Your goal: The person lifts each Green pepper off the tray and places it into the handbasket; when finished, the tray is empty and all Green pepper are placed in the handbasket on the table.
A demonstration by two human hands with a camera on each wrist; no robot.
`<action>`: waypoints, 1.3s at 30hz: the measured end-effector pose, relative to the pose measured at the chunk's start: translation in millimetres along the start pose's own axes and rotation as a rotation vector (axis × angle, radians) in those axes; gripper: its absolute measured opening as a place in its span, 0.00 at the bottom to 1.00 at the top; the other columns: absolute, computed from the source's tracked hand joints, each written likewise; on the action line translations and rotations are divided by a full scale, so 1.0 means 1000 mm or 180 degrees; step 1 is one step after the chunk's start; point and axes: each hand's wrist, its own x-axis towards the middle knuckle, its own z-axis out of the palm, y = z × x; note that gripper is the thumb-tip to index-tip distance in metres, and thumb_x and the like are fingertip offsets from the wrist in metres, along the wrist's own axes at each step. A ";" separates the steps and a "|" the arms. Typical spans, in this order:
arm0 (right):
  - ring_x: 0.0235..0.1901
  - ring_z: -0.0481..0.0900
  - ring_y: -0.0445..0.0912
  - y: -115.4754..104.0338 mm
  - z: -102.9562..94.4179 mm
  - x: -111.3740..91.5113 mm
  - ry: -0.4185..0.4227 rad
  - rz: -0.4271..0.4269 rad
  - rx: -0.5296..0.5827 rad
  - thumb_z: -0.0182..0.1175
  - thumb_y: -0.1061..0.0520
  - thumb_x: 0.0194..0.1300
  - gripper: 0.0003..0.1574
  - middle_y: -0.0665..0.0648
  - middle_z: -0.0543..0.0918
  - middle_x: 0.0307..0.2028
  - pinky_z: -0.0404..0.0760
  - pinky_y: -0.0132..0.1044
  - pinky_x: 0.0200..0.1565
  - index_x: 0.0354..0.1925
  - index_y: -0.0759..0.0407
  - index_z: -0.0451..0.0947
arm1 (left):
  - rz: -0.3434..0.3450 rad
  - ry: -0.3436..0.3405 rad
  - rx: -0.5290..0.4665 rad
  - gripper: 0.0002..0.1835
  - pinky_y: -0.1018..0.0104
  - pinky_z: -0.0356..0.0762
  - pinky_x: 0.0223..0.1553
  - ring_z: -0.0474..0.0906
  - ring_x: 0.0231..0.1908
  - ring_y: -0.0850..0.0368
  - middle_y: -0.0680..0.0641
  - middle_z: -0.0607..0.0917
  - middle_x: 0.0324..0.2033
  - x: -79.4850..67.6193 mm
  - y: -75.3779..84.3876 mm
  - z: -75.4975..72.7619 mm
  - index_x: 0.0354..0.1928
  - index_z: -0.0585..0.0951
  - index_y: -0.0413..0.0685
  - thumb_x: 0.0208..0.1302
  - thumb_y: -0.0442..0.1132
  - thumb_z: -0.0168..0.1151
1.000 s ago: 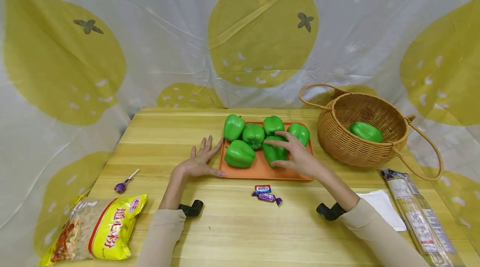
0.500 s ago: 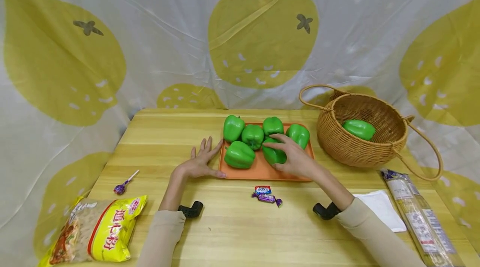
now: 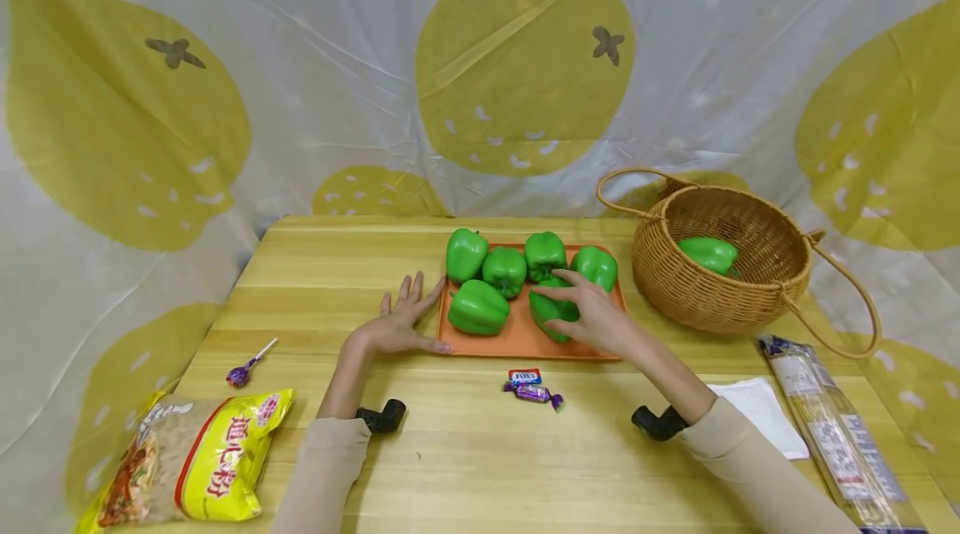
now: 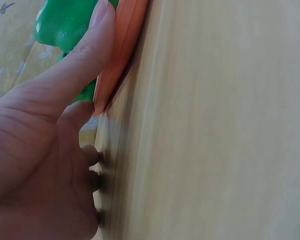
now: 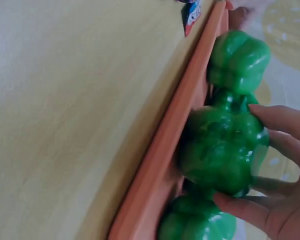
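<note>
Several green bell peppers, such as the front-left bell pepper (image 3: 478,308), lie on an orange tray (image 3: 517,346) in the head view. My right hand (image 3: 597,317) has its fingers and thumb around the front-right bell pepper (image 3: 552,313); the right wrist view shows fingertips on opposite sides of this bell pepper (image 5: 222,150). My left hand (image 3: 396,329) is spread at the tray's left side. In the left wrist view its thumb (image 4: 90,52) lies along the tray's edge (image 4: 121,50), and the other fingertips rest on the table.
A wicker basket (image 3: 697,305) with another bell pepper (image 3: 708,254) inside stands right of the tray. Nearer lie two wrapped candies (image 3: 531,392), a lollipop (image 3: 238,376), a yellow noodle bag (image 3: 217,459), a white cloth (image 3: 761,416) and a long clear packet (image 3: 836,434).
The bell pepper under my right hand has shifted and turned slightly. In the basket, the bell pepper has rolled to the left. My left hand has stayed in place.
</note>
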 end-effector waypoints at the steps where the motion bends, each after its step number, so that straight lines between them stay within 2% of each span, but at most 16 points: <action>1: 0.66 0.65 0.67 0.000 -0.001 0.000 -0.0028 -0.0012 -0.0027 0.69 0.54 0.58 0.35 0.68 0.62 0.70 0.74 0.63 0.57 0.64 0.47 0.74 | 0.0001 0.0009 0.0005 0.62 0.29 0.18 0.66 0.18 0.73 0.35 0.34 0.26 0.74 0.000 0.000 0.000 0.77 0.39 0.60 0.50 0.63 0.70; 4: 0.65 0.67 0.67 0.000 -0.004 -0.001 -0.0089 -0.0025 -0.0094 0.69 0.53 0.58 0.37 0.67 0.63 0.70 0.74 0.62 0.57 0.65 0.48 0.72 | 0.0000 0.0022 -0.0010 0.62 0.29 0.18 0.66 0.18 0.73 0.35 0.34 0.26 0.74 0.001 0.000 -0.001 0.77 0.39 0.60 0.50 0.62 0.70; 9: 0.66 0.64 0.67 0.001 -0.009 -0.002 -0.0231 0.0073 -0.0060 0.70 0.54 0.57 0.40 0.68 0.62 0.70 0.69 0.66 0.60 0.67 0.48 0.70 | -0.0017 -0.0003 -0.0034 0.62 0.30 0.18 0.67 0.17 0.73 0.36 0.35 0.26 0.74 0.000 0.001 -0.001 0.77 0.39 0.61 0.50 0.62 0.70; 13: 0.65 0.66 0.66 0.000 -0.017 -0.002 -0.0413 0.0088 -0.0088 0.72 0.53 0.55 0.40 0.70 0.65 0.67 0.72 0.63 0.58 0.65 0.46 0.72 | -0.0031 0.0004 -0.0006 0.62 0.30 0.18 0.67 0.17 0.73 0.37 0.36 0.26 0.74 -0.001 0.002 -0.001 0.77 0.39 0.61 0.50 0.63 0.70; 20: 0.59 0.72 0.58 0.006 -0.040 -0.002 -0.0883 -0.0388 0.0009 0.73 0.53 0.52 0.37 0.64 0.72 0.62 0.77 0.54 0.55 0.62 0.46 0.76 | 0.0004 0.0004 0.0016 0.61 0.29 0.18 0.67 0.18 0.73 0.36 0.35 0.26 0.74 -0.002 0.003 0.000 0.77 0.39 0.60 0.51 0.63 0.70; 23: 0.62 0.70 0.56 0.008 -0.054 -0.002 -0.1070 -0.0505 0.0118 0.73 0.54 0.52 0.37 0.60 0.71 0.63 0.77 0.50 0.56 0.61 0.43 0.76 | 0.0022 0.0019 0.0007 0.61 0.29 0.19 0.66 0.18 0.73 0.35 0.35 0.26 0.74 -0.002 0.002 0.000 0.77 0.40 0.59 0.51 0.62 0.70; 27: 0.65 0.68 0.54 0.008 -0.076 -0.004 -0.1278 -0.0502 0.0187 0.73 0.53 0.53 0.38 0.57 0.69 0.66 0.77 0.47 0.56 0.61 0.34 0.74 | 0.0034 0.0022 -0.0011 0.62 0.29 0.18 0.66 0.18 0.73 0.35 0.34 0.26 0.74 -0.002 0.002 0.000 0.77 0.39 0.59 0.51 0.62 0.70; 31: 0.68 0.64 0.55 0.009 -0.104 -0.007 -0.1398 -0.0542 0.0203 0.71 0.53 0.55 0.37 0.56 0.66 0.68 0.78 0.45 0.53 0.62 0.36 0.74 | 0.0017 0.0023 0.0006 0.62 0.29 0.18 0.66 0.17 0.73 0.36 0.35 0.25 0.74 -0.003 0.001 0.000 0.77 0.39 0.61 0.51 0.63 0.69; 35: 0.72 0.59 0.55 0.010 -0.134 -0.010 -0.1392 -0.0530 0.0147 0.71 0.52 0.56 0.36 0.52 0.64 0.70 0.77 0.44 0.57 0.62 0.36 0.74 | 0.0016 0.0015 0.0006 0.62 0.30 0.17 0.66 0.16 0.73 0.36 0.36 0.25 0.74 -0.004 0.002 0.000 0.77 0.38 0.61 0.51 0.63 0.69; 37: 0.73 0.57 0.54 0.013 -0.148 -0.012 -0.1313 -0.0519 0.0110 0.71 0.50 0.56 0.36 0.49 0.65 0.70 0.75 0.42 0.59 0.62 0.36 0.74 | 0.0004 0.0002 -0.0011 0.62 0.30 0.16 0.67 0.16 0.73 0.37 0.36 0.24 0.74 -0.003 0.002 0.000 0.77 0.39 0.62 0.50 0.63 0.69; 39: 0.72 0.58 0.52 0.016 -0.162 -0.014 -0.1177 -0.0496 0.0077 0.71 0.50 0.55 0.36 0.47 0.66 0.69 0.76 0.39 0.56 0.62 0.36 0.74 | 0.0017 0.0001 -0.0020 0.61 0.30 0.16 0.66 0.16 0.73 0.36 0.36 0.24 0.74 -0.002 0.002 0.000 0.77 0.39 0.61 0.50 0.63 0.69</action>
